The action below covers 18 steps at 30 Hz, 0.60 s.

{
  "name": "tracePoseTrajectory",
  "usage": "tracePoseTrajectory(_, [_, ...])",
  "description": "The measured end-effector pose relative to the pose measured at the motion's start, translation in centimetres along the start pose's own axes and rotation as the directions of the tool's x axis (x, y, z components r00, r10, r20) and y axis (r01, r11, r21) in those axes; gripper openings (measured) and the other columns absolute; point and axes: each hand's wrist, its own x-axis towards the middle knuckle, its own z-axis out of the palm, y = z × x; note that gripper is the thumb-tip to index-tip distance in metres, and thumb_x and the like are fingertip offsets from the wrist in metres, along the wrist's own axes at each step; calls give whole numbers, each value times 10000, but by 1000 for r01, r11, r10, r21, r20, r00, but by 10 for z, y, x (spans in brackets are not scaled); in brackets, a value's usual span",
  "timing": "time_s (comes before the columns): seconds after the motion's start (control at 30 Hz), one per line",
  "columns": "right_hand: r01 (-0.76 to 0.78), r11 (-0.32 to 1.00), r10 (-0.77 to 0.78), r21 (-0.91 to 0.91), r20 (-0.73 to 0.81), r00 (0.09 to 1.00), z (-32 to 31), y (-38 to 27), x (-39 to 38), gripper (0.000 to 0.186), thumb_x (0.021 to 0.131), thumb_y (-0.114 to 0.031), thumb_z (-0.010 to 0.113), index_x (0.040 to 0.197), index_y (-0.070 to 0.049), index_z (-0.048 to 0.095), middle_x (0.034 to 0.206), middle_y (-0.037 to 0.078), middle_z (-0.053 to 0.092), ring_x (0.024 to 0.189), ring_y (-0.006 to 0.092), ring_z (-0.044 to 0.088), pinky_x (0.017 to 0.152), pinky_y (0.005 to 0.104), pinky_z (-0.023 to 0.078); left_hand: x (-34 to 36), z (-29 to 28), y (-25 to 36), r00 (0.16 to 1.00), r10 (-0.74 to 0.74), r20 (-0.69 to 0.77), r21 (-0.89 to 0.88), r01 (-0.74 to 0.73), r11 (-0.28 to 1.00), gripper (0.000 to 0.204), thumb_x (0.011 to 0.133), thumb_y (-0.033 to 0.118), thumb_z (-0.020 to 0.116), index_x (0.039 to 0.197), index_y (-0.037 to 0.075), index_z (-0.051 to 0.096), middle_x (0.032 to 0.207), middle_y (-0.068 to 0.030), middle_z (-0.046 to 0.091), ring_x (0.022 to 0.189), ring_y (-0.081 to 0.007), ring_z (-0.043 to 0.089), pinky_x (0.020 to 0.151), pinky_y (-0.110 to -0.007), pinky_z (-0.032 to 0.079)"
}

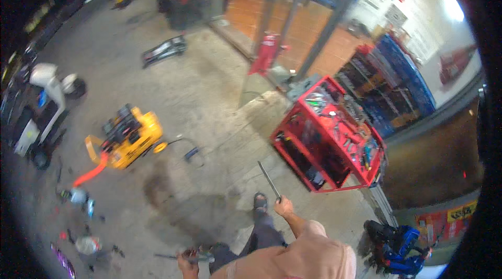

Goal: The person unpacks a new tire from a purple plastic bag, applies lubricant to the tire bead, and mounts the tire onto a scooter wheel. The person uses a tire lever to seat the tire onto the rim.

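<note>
My right hand [284, 206] is closed around one end of a long, thin metal bar [269, 180], which points away from me and slightly left above the concrete floor. The exact kind of tool cannot be made out. Low in the picture, my left hand [188, 265] grips a slim dark tool [166, 256]; its thin end sticks out to the left, and blur hides its kind. The two hands are well apart, on either side of my legs. To the right of my right hand stands a red tool cart [294, 157], its top tray crowded with hand tools.
A yellow air compressor [137, 138] with an orange hose [92, 173] sits on the floor at left. Beyond it lies a floor jack [164, 51]. A white scooter [49, 90] stands far left, loose parts are scattered lower left, and a blue machine [405, 247] is lower right.
</note>
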Motion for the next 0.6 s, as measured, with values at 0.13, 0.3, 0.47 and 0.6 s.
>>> tracePoseTrajectory(0.13, [323,937,-330,132,35,943,56,-93,-153,274,864,-227,524,995,7,579,906,265,635,872,442,606,756,504,470,-23,-109,65,988,60,-141,-311,-102,945,255,912,217,472,1016,8,575,936,-109,611,849,-248,567,816,-406,472])
tracePoseTrajectory(0.3, [738,627,-767,248,30,641,139,-219,-266,225,854,-199,539,964,-4,563,796,240,619,727,448,583,626,508,458,-61,-216,147,943,234,-236,-152,-274,950,478,992,368,354,989,-25,625,921,-134,663,810,-198,607,784,-318,475])
tracePoseTrajectory(0.47, [922,386,-871,42,347,349,203,-326,-349,187,848,-202,544,908,-28,577,771,247,627,697,447,604,576,504,461,-76,-310,192,865,290,-410,-383,-452,806,561,969,518,356,986,31,633,909,-51,688,812,-142,619,726,-317,419])
tracePoseTrajectory(0.6, [950,297,-883,92,406,236,258,-405,-405,203,880,-240,512,926,-53,576,740,217,634,646,446,601,562,531,451,-62,-375,186,830,130,-542,-560,-472,681,540,986,474,338,973,4,602,873,-86,678,744,-174,626,619,-314,435])
